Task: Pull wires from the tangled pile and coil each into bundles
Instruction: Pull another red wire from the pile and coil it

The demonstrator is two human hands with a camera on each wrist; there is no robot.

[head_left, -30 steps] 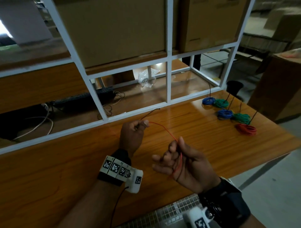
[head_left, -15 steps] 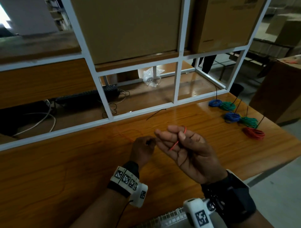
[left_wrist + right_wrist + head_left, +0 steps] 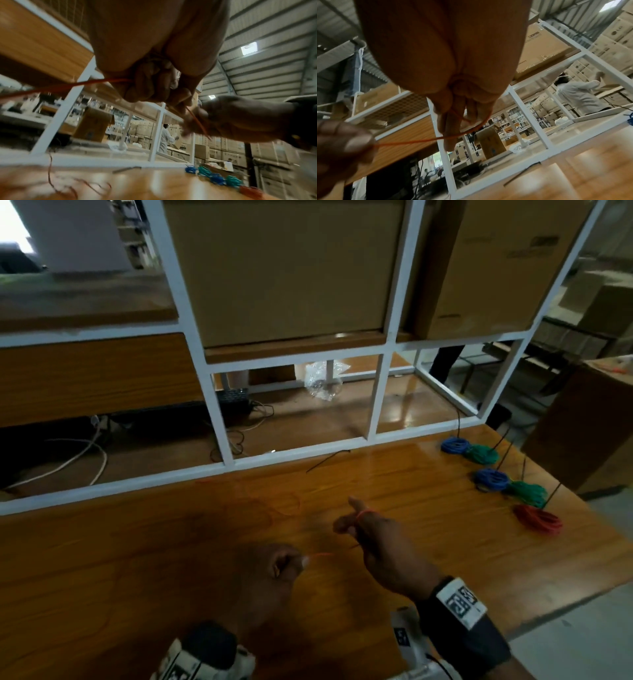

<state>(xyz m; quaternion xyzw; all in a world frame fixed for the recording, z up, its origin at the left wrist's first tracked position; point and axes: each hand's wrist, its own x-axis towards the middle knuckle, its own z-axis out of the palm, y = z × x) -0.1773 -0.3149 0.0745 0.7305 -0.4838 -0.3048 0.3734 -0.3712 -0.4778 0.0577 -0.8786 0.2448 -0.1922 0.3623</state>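
Observation:
A thin red wire (image 3: 321, 555) runs taut between my two hands above the wooden table (image 3: 428, 546). My left hand (image 3: 301, 563) pinches it between thumb and curled fingers, low near my body; the left wrist view shows the wire (image 3: 96, 81) leaving that fist. My right hand (image 3: 349, 518), back up and just to the right, has the wire looped round its fingers (image 3: 450, 129) with the thumb against them. The slack red wire (image 3: 51, 174) trails loose on the table to the left.
Several finished coils lie at the table's right end: blue (image 3: 455, 445), green (image 3: 481, 454), blue (image 3: 491, 479), green (image 3: 527, 493) and red (image 3: 537, 518). A short black tie (image 3: 327, 461) lies by the white shelf frame (image 3: 219, 426). Cardboard boxes (image 3: 287, 268) stand above.
My left hand has drawn back toward my body, keeping its pinch on the wire. My right hand has turned from palm up to back up, taking the wire round its fingers.

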